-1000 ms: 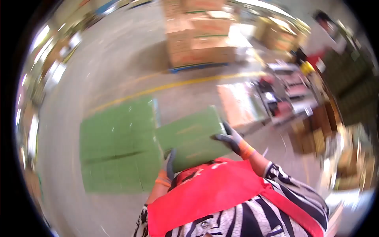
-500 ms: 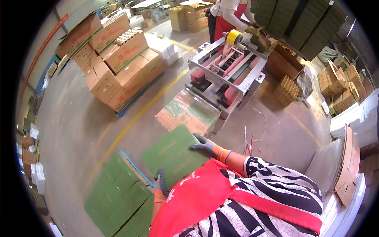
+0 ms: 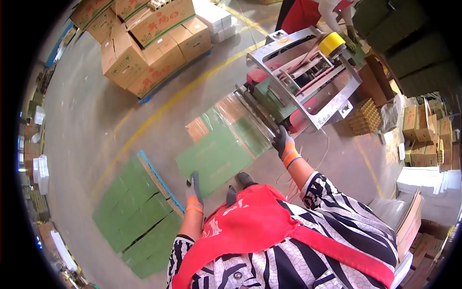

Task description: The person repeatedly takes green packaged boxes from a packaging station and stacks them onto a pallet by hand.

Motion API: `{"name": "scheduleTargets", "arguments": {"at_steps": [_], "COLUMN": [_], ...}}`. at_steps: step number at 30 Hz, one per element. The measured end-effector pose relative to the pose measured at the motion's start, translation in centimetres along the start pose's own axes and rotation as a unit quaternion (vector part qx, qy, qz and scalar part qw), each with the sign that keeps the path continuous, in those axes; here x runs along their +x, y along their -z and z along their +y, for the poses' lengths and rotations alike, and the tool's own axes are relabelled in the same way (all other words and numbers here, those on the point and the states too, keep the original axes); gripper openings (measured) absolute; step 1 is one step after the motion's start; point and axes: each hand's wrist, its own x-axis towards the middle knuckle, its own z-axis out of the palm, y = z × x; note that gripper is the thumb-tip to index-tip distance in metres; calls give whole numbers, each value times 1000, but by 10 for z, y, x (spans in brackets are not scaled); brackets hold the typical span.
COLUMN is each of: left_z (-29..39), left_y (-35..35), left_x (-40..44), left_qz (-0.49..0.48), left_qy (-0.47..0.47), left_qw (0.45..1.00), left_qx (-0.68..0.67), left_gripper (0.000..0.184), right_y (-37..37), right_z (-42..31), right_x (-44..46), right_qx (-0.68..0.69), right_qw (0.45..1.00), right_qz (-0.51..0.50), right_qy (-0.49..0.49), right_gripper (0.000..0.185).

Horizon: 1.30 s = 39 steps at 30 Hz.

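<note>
A flat-topped green carton point(image 3: 211, 159) lies at the near end of a platform covered with clear film and tape point(image 3: 233, 113), in front of a carton-sealing machine point(image 3: 308, 77). At the carton's near left edge, my left hand point(image 3: 194, 190) grips it, in a dark glove with an orange cuff. My right hand point(image 3: 284, 142), gloved alike, is off the carton with its fingers apart, close to the machine's near end; whether it touches the frame I cannot tell. Another green carton point(image 3: 272, 98) sits inside the machine under the yellow tape roll point(image 3: 332, 44).
Green cartons point(image 3: 139, 207) stand on a blue pallet at my left. Brown printed cartons point(image 3: 154, 53) are stacked on another pallet, upper left. A co-worker in a red apron point(image 3: 301, 17) stands behind the machine. Egg trays point(image 3: 363, 118) stand right of it; loose strapping lies on the floor.
My right hand has left the green carton and reached forward to the machine's end. The carton now lies against the platform, with my left hand still at its edge. My view has tilted down.
</note>
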Motion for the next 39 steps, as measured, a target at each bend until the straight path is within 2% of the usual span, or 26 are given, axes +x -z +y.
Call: {"name": "scheduleTargets", "arguments": {"at_steps": [2, 4, 5, 7, 8, 9, 10, 12, 13, 15, 18, 19, 22, 26, 28, 30, 31, 32, 34, 36, 38, 39], "left_z": [-5, 17, 18, 24, 29, 34, 40, 53, 56, 55, 47, 44, 9, -5, -1, -6, 9, 16, 11, -5, -47, -61], "left_y": [0, -14, -16, -19, -21, -23, -24, -28, -30, -28, -26, -26, -22, -12, -10, -13, -11, -1, 34, 80, 149, 188], "left_x": [9, 3, 7, 19, 25, 29, 31, 30, 29, 30, 34, 35, 49, 78, 89, 93, 79, 66, 51, 35, 14, -15], "left_qz": [0, -9, 2, 25, 21, 17, 14, 18, 18, 3, 3, 5, 5, -28, -24, -2, -2, 1, 2, 7, 40, 74], "left_qy": [-3, 13, 26, 46, 41, 35, 31, 31, 33, 18, 15, 16, -6, -49, -77, -87, -74, -59, -67, -89, -128, -139], "left_qw": [1000, 999, 998, 995, 997, 999, 999, 998, 996, 998, 999, 999, 999, 998, 997, 996, 997, 997, 993, 987, 976, 979], "left_qx": [-28, -52, -63, -86, -56, -27, 2, 56, 83, 59, 34, 28, -50, -30, 12, -25, -37, -47, -95, -135, -173, -130], "left_gripper": [52, 52, 51, 51, 54, 57, 61, 59, 58, 57, 55, 55, 53, 47, 45, 42, 41, 41, 39, 38, 36, 39], "right_y": [6, 1, -3, -18, -27, -31, -36, -30, -35, -41, -42, -41, -38, -49, -50, -48, -26, -69, -67, -69, -83, -89], "right_z": [5, 6, 5, -9, -15, -14, -21, -9, -12, -19, -4, -2, 16, 38, 51, 54, 59, 44, 68, 107, 156, 180], "right_x": [37, 47, 52, 56, 59, 59, 50, 63, 50, 26, 30, 30, 37, 21, 26, 20, 64, -1, -12, -39, -90, -116], "right_qx": [33, -31, -32, 1, 34, 74, 74, 89, 66, 20, 56, 68, 74, 77, 84, 52, 20, 204, 70, 17, -91, -138], "right_qw": [999, 999, 999, 998, 994, 988, 985, 982, 985, 991, 993, 990, 994, 988, 965, 945, 949, 965, 982, 987, 963, 944], "right_qz": [-8, -9, -7, 1, 6, -64, -40, -96, -87, -69, -46, -69, -61, -124, -220, -278, -296, -165, -172, -156, -237, -272], "right_qy": [-28, 12, -3, -62, -105, -116, -150, -137, -132, -117, -97, -102, -56, 43, 117, 164, 105, 3, 38, 21, 88, 127], "right_gripper": [49, 53, 57, 66, 71, 85, 75, 62, 57, 49, 43, 38, 35, 30, 34, 37, 47, 46, 46, 43, 53, 59]}}
